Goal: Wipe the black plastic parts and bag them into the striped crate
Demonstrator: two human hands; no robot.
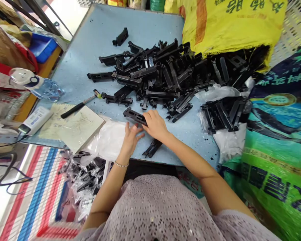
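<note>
My right hand (155, 124) grips one end of a long black plastic part (134, 115) with slots along it. Just below and left of that part, my left hand (132, 139) has its fingers spread, with nothing visible in them. Beneath my right wrist, more black parts (152, 148) lie near the table's front edge. A big heap of similar black parts (150, 72) spreads beyond both hands. To the left of my left hand lie clear plastic bags (107, 140).
A yellow sack (233, 26) spills black parts at the right, beside a filled clear bag (223, 115). On the left are a black-handled tool (76, 109), a square board (81, 129), a white device (36, 120) and a water bottle (43, 87). A red basket (57, 231) stands below.
</note>
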